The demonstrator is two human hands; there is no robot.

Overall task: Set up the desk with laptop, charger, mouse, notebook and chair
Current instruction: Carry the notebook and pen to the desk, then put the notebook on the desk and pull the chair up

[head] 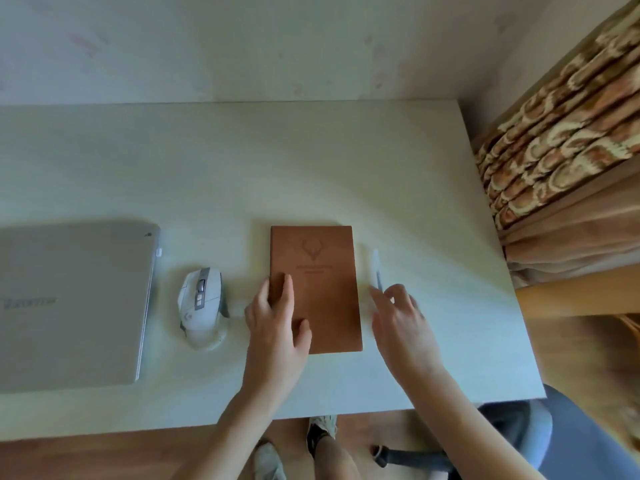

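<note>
A brown notebook (pixel 322 278) with a deer emblem lies shut on the white desk (pixel 277 174). My left hand (pixel 277 320) rests flat on its lower left corner, fingers spread. My right hand (pixel 401 317) hovers just right of the notebook, fingertips touching or nearly touching the lower end of a white pen (pixel 375 268). A white mouse (pixel 202 306) sits left of the notebook. The silver laptop (pixel 72 303) lies closed at the far left. A grey-blue chair (pixel 554 434) stands at the lower right, beside the desk's corner. No charger is in view.
A patterned curtain (pixel 568 133) hangs right of the desk. The wall runs along the desk's far edge. My feet (pixel 322 431) stand on the wooden floor below the front edge.
</note>
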